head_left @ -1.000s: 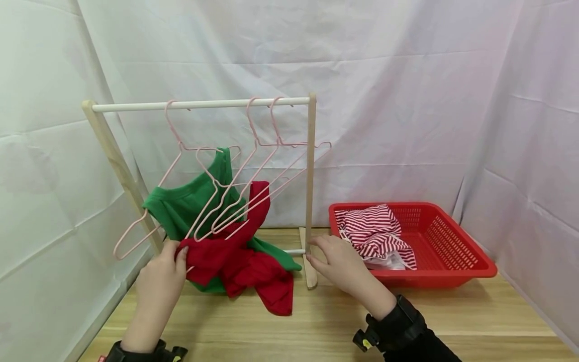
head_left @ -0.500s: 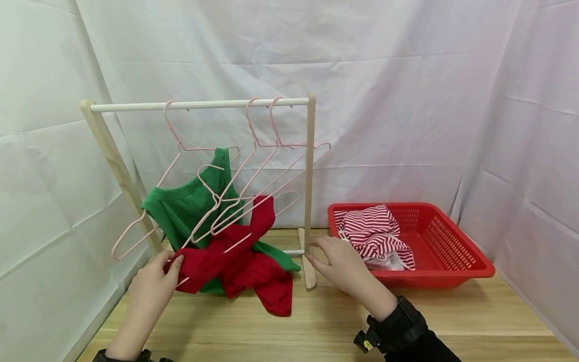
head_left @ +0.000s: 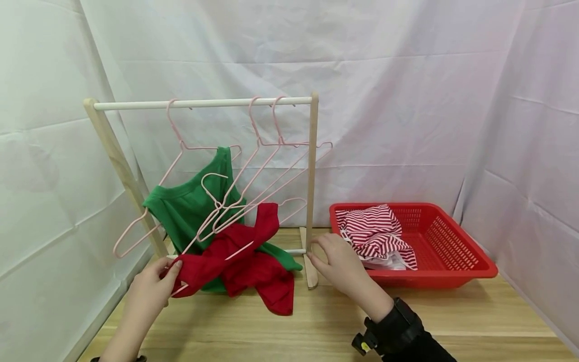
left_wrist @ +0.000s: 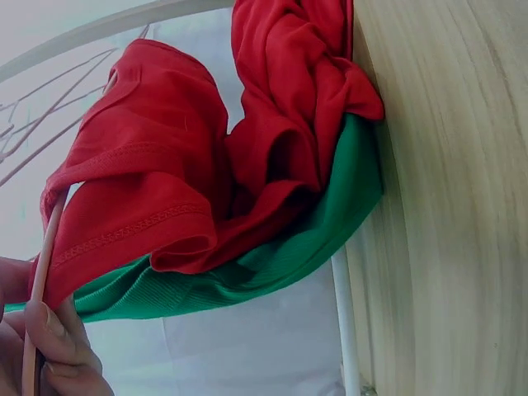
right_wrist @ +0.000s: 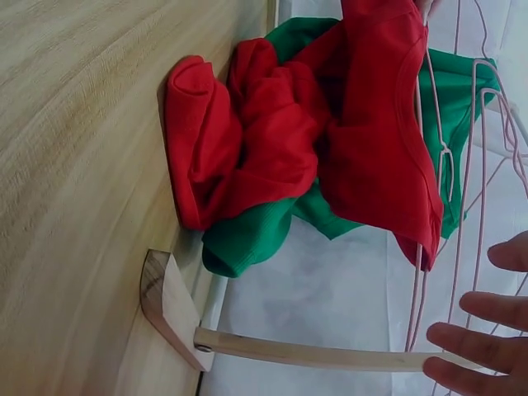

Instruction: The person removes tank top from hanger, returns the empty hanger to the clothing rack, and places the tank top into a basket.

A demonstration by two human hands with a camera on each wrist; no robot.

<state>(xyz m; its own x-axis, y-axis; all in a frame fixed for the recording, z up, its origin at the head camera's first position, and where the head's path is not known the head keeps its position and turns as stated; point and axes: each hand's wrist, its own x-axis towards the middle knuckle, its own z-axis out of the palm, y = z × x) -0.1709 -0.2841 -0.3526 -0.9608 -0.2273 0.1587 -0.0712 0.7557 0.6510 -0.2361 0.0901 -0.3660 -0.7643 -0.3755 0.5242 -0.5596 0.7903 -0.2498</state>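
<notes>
My left hand [head_left: 149, 286] pinches the edge of a red top [head_left: 246, 266] together with the bar of a pink hanger [left_wrist: 51, 235]. One strap of the top lies across that hanger. Its hook [head_left: 212, 176] is off the rod, and the rest of the red cloth bunches down onto the table. Just behind, a green tank top [head_left: 190, 206] hangs on another pink hanger [head_left: 174, 163]. By the foot of the rack's right post, my right hand [head_left: 336, 259] holds nothing; the right wrist view shows its fingers [right_wrist: 487, 309] spread apart.
A wooden rack with a white rod [head_left: 217, 103] stands at left; two bare pink hangers [head_left: 267, 145] hang near its right post [head_left: 311, 176]. At right, a red basket [head_left: 452, 276] holds a red-and-white striped garment [head_left: 373, 231]. White curtains enclose the wooden table [head_left: 339, 332].
My left hand has moved down and slightly left, drawing the red top's edge with it. The loose hanger has dropped lower and shifted right inside the top. My right hand has barely moved.
</notes>
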